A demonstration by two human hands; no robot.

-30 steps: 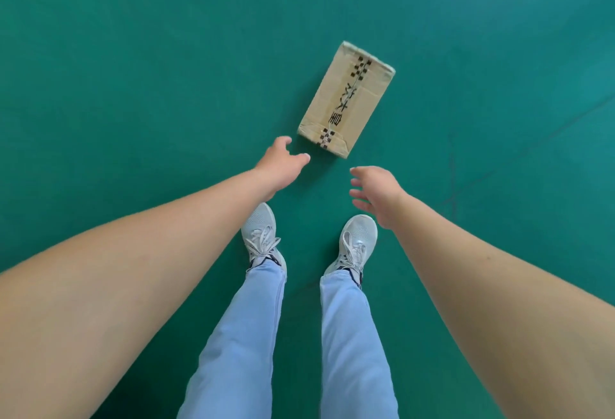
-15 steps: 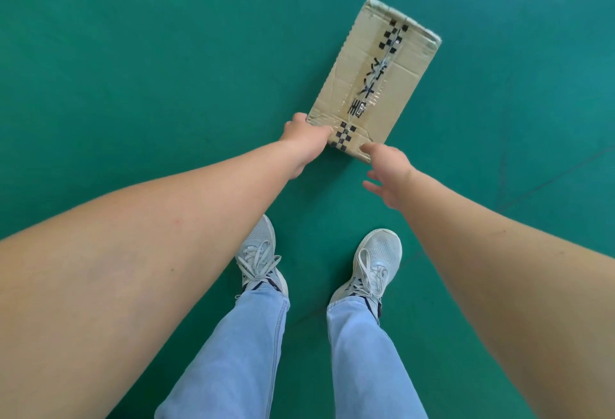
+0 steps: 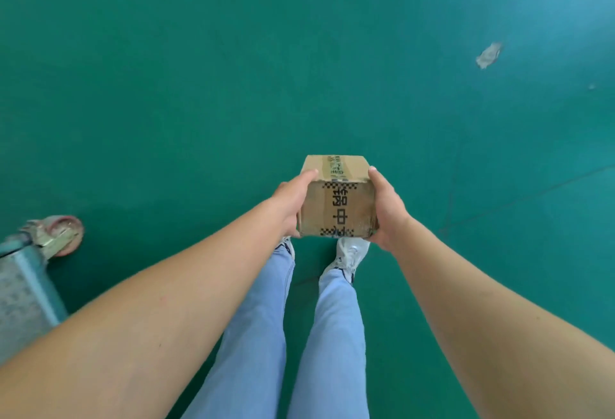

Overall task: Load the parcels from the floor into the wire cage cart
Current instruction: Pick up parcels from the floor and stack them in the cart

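Left shoe nearly hidden under the box (image 3: 337, 207), right shoe (image 3: 351, 252) half showing. Box off the floor (image 3: 199, 86) now, up in front of the knees, not flat as half a second back. Left hand (image 3: 291, 200) and right hand (image 3: 387, 210) clamped on its sides, fingertips out of sight underneath. Cart corner (image 3: 23, 285) cut off at left edge, blurred.

The brown taped cardboard parcel (image 3: 336, 205), which lay flat on the green floor (image 3: 166, 86) at upper centre, is now off it at mid-frame, above the white sneakers (image 3: 349, 252). The left hand (image 3: 293, 205) and right hand (image 3: 387, 212), earlier only reaching its near end, now grip its two sides. A metal cart corner with a pinkish wheel (image 3: 63, 235) now shows at the left edge.
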